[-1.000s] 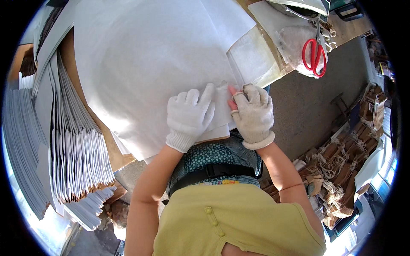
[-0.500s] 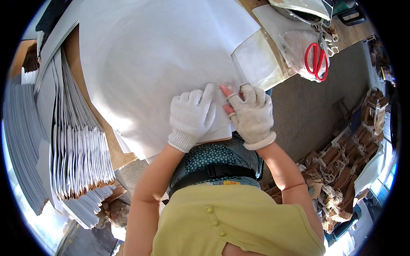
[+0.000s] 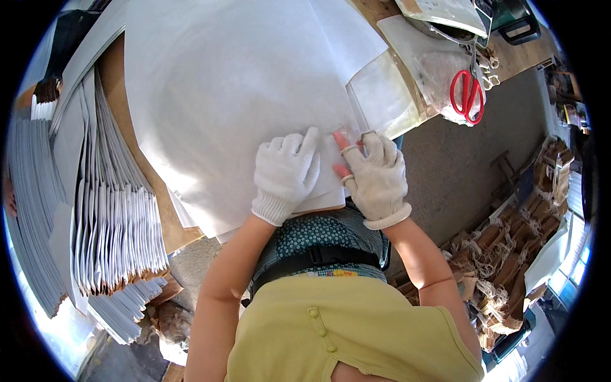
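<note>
A large white paper sheet lies spread before me on top of other sheets. My left hand, in a white knit glove, rests flat on it near its close edge, index finger stretched forward. Just to its right is my right hand, in a worn off-white glove with bare thumb and index fingertips. That thumb and index finger are apart and touch the sheet's right margin; the other fingers bend over the edge. A small clear, shiny piece shows by the index fingertip, too small to name. Neither hand visibly grips anything.
Folded white paper stacks stand at the left. At the far right of the table, red-handled scissors lie over a clear plastic bag. Bundled brown pieces with pale string are piled low at the right. Another person's fingers show at the left rim.
My right hand has shifted very slightly at the sheet's edge; my left hand stays in place on the paper. Another person's fingers have appeared at the left rim.
</note>
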{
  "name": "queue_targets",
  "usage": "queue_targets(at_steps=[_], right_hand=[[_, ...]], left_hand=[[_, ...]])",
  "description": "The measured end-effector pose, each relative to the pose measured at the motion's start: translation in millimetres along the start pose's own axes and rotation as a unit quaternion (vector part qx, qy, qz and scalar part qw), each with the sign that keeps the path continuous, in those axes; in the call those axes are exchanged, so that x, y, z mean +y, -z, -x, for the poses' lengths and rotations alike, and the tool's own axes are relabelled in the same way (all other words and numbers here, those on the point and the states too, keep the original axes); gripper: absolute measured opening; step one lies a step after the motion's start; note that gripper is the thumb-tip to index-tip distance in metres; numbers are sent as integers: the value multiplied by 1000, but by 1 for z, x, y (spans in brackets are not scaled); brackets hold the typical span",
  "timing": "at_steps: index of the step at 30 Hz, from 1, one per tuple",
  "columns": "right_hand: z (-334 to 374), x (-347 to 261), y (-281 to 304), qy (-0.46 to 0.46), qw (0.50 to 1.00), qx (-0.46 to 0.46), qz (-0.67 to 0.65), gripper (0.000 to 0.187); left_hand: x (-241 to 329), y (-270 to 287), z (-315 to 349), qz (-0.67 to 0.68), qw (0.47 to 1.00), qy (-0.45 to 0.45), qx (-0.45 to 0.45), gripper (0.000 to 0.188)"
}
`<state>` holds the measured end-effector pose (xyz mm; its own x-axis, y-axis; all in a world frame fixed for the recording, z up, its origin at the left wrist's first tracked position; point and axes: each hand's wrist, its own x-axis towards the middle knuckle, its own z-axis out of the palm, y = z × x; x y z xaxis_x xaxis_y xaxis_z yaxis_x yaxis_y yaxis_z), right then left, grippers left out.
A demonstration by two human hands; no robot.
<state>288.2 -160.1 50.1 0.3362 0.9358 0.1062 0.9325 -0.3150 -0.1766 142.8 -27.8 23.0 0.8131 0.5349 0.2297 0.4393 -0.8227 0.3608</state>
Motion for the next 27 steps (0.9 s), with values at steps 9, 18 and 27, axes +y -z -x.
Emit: queue_targets(at_steps=[9, 18, 27], right_hand=[[-6, 12, 5, -31, 997, -43, -58, 59], [-4, 5, 5, -26, 999, -23, -20, 62], [-6, 1, -9, -17, 999, 12, -39, 59]], left_hand=[[-1, -1, 0, 5, 1000, 0, 18, 43], [-2, -2, 0, 8, 1000, -1, 17, 44], [-7, -3, 6, 83, 993, 21, 86, 41]])
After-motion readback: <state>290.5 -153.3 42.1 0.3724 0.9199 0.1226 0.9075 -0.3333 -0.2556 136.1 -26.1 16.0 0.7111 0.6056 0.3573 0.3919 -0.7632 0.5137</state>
